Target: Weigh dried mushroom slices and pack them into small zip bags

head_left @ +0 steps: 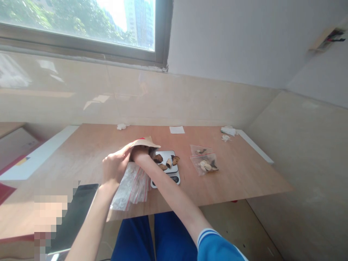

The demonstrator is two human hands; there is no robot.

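A brown paper pouch with a bit of red on it is held tilted over the table, its mouth facing me. My left hand grips its left edge. My right hand reaches inside, so its fingers are hidden. Just right of the pouch stands a white digital kitchen scale, partly covered by my right forearm. Several brown-edged dried slices lie on its plate. Below the pouch, a stack of clear zip bags with red seal lines is fanned out.
Two zip bags holding pale and dark dried pieces lie right of the scale. A white paper and crumpled tissues are along the back edge. At left is a dark flat device, near a blurred-out patch. The tiled wall closes off the back.
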